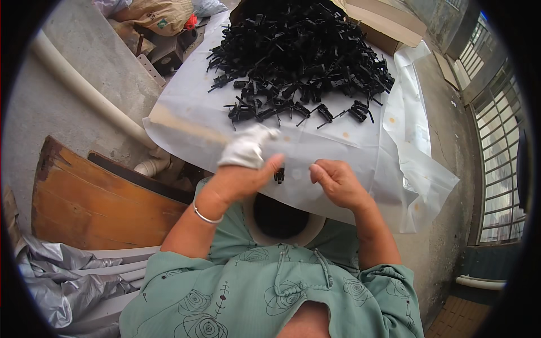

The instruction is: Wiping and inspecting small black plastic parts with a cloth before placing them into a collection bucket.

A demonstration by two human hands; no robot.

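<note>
A heap of clips (301, 53) lies on the far half of the sheet (186, 121), reaching toward its far edge. Both hands sit over the near edge, left hand (245, 169) beside right hand (335, 183), a single clip (279, 176) between them. A bowl (282, 235) sits below the near edge. A box (389, 25) stands beyond the far right corner.

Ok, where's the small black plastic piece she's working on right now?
In the head view it sits just below centre: the small black plastic piece is pinched at the left hand thumb tip, beside the right hand, above the round container on the lap.
</note>
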